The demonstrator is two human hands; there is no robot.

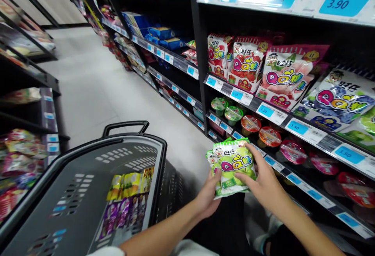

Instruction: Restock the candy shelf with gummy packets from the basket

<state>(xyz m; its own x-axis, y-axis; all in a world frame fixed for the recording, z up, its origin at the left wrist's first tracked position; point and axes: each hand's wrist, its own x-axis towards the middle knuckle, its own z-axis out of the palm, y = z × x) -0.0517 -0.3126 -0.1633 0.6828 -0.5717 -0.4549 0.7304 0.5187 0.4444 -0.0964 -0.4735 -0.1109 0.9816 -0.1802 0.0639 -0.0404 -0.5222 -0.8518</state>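
Both hands hold green-and-white bags of gummy candy (pixel 234 166), at least two stacked together, between the shopping basket and the shelf. My left hand (pixel 208 195) grips their lower left edge, thumb on the front. On the right side, my right hand (pixel 259 180) is closed round them, its thumb lying across the front and its fingers mostly hidden behind. The grey shopping basket (pixel 162 146) stands to the left of my hands. Inside it lie yellow snack packs (pixel 125 185) and purple snack packs (pixel 121 217).
Pink and white gummy bags (pixel 285 76) line the shelf on the right, with a blueberry bag (pixel 342 100) beside them. Below are jelly cups (pixel 269 135). The shelf edge (pixel 272 111) carries price tags. Another shelf (pixel 48 107) borders the aisle floor (pixel 88 80) on the left.
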